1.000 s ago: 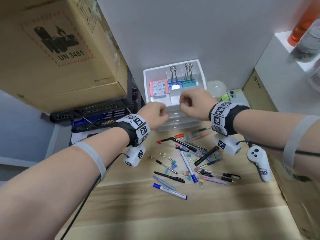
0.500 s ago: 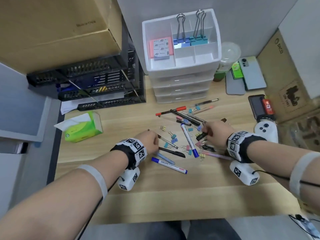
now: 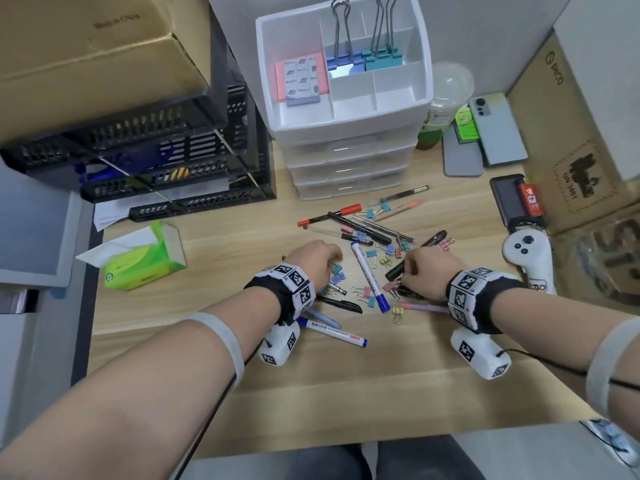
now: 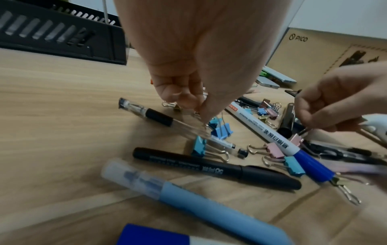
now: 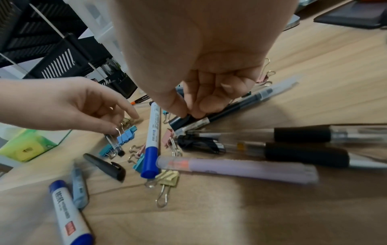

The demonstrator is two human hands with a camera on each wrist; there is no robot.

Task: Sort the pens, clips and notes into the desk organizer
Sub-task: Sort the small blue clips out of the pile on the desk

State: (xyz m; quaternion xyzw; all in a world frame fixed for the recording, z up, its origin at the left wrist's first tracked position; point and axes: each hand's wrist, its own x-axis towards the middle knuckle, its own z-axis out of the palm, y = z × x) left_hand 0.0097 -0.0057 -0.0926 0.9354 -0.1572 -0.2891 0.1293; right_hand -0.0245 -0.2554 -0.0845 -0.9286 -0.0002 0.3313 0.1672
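A pile of pens and small coloured binder clips (image 3: 375, 252) lies on the wooden desk in front of the white desk organizer (image 3: 346, 129). Its top tray holds a pink note pad (image 3: 300, 79) and two large clips (image 3: 363, 60). My left hand (image 3: 330, 268) pinches the wire handle of a small blue binder clip (image 4: 222, 131) that still rests on the desk. My right hand (image 3: 407, 271) pinches the end of a black pen (image 5: 230, 109) lying in the pile. A blue-capped whiteboard marker (image 3: 369, 275) lies between the two hands.
A green tissue box (image 3: 145, 258) sits at the left, with black stacked trays (image 3: 156, 161) and a cardboard box (image 3: 97, 53) behind it. On the right are a bottle (image 3: 440, 112), a phone (image 3: 498, 129), a power bank (image 3: 512, 199) and a white controller (image 3: 530, 261).
Both hands came down from the organizer's top tray to the pile. The left now pinches a blue clip and the right a black pen.
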